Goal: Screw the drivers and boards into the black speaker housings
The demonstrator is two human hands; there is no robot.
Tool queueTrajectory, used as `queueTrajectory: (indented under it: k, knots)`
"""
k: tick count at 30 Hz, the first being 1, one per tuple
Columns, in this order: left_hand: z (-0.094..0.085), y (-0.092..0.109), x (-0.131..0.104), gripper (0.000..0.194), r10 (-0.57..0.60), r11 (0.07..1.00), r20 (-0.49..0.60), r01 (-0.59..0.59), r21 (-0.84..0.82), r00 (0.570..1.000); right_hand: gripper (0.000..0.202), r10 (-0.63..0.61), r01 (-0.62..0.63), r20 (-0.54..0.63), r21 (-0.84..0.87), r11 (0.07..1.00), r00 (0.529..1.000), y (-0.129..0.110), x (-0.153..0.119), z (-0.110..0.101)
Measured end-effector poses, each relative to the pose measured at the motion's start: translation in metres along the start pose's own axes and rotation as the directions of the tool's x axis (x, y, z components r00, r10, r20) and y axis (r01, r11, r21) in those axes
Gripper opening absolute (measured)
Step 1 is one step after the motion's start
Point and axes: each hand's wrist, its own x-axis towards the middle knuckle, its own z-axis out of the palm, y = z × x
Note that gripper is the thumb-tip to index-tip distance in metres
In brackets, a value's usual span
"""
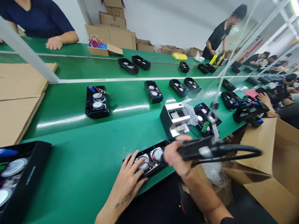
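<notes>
A black speaker housing [161,166] lies tilted across the near edge of the bench, with two round speakers, red wires and a narrow board inside. My left hand [129,174] rests over its left end, fingers stretched and spread, the thumb along the near side. In my right hand [175,155] is a black electric screwdriver [198,149], held nearly level and hanging from a support above. Its tip end is at the housing's right part, hidden by my fingers. Just beyond the housing stands a screw feeder [175,119], a black and silver box.
Open speaker housings stand at left [30,174], on the green line [97,102] and right of the feeder [205,118]. A large open carton [259,165] is at my right. Cardboard sheets [21,93] lie at left. Co-workers sit or stand across and further along the line.
</notes>
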Motion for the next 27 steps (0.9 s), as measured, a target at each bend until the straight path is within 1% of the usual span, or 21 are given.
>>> queueTrajectory:
  k: [1, 2, 3, 4, 5, 6, 8, 11, 13, 16, 19, 22, 24, 27]
  knots:
    - [-0.005, 0.003, 0.001, 0.005, 0.001, 1.000, -0.019, -0.001, 0.005, 1.000, 0.034, -0.076, 0.077, -0.107, 0.005, 0.997, 0.991, -0.004, 0.014, -0.015]
    - [-0.009, 0.007, 0.002, 0.007, -0.002, 1.000, -0.046, 0.002, 0.007, 0.999, 0.033, -0.171, 0.175, -0.246, -0.007, 0.985, 0.954, -0.007, 0.028, -0.031]
    - [-0.011, 0.013, 0.005, 0.010, -0.006, 1.000, -0.066, 0.006, 0.009, 0.998, 0.032, -0.251, 0.248, -0.356, -0.056, 0.967, 0.900, -0.007, 0.042, -0.045]
    - [-0.012, 0.018, 0.009, 0.014, -0.010, 1.000, -0.074, 0.011, 0.015, 0.997, 0.033, -0.294, 0.275, -0.414, -0.106, 0.955, 0.861, -0.006, 0.056, -0.057]
    - [-0.011, 0.024, 0.014, 0.017, -0.008, 1.000, -0.070, 0.010, 0.026, 0.998, 0.035, -0.322, 0.289, -0.444, -0.143, 0.947, 0.836, -0.002, 0.067, -0.067]
    - [-0.008, 0.029, 0.019, 0.019, -0.002, 0.999, -0.047, 0.004, 0.045, 0.999, 0.036, -0.336, 0.283, -0.449, -0.182, 0.942, 0.828, 0.003, 0.077, -0.074]
    - [0.000, 0.037, 0.031, 0.022, 0.006, 0.995, 0.041, -0.010, 0.101, 0.999, 0.038, -0.344, 0.264, -0.431, -0.235, 0.935, 0.834, 0.015, 0.091, -0.082]
    - [0.014, 0.042, 0.043, 0.026, -0.010, 0.983, 0.167, -0.021, 0.184, 0.986, 0.035, -0.323, 0.233, -0.375, -0.264, 0.936, 0.869, 0.030, 0.100, -0.082]
    - [0.021, 0.041, 0.046, 0.025, -0.021, 0.977, 0.190, -0.021, 0.212, 0.981, 0.033, -0.286, 0.204, -0.324, -0.263, 0.943, 0.902, 0.032, 0.102, -0.081]
    - [0.027, 0.041, 0.046, 0.015, -0.013, 0.979, 0.179, -0.024, 0.202, 0.984, 0.034, -0.190, 0.135, -0.235, -0.229, 0.964, 0.953, 0.026, 0.098, -0.081]
    - [0.028, 0.043, 0.045, 0.011, -0.030, 0.985, 0.173, 0.000, 0.173, 0.984, 0.034, -0.114, 0.106, -0.165, -0.059, 0.993, 0.980, 0.013, 0.080, -0.077]
    - [0.026, 0.047, 0.045, 0.014, -0.045, 0.989, 0.173, 0.019, 0.149, 0.984, 0.034, -0.105, 0.121, -0.132, 0.122, 0.985, 0.986, 0.004, 0.050, -0.064]
    - [0.025, 0.048, 0.046, 0.015, -0.046, 0.989, 0.172, 0.020, 0.147, 0.984, 0.034, -0.112, 0.130, -0.102, 0.193, 0.972, 0.988, 0.003, 0.028, -0.052]
    - [0.024, 0.049, 0.046, 0.017, -0.041, 0.989, 0.181, 0.014, 0.147, 0.983, 0.032, -0.125, 0.126, -0.020, 0.225, 0.966, 0.992, 0.008, 0.004, -0.035]
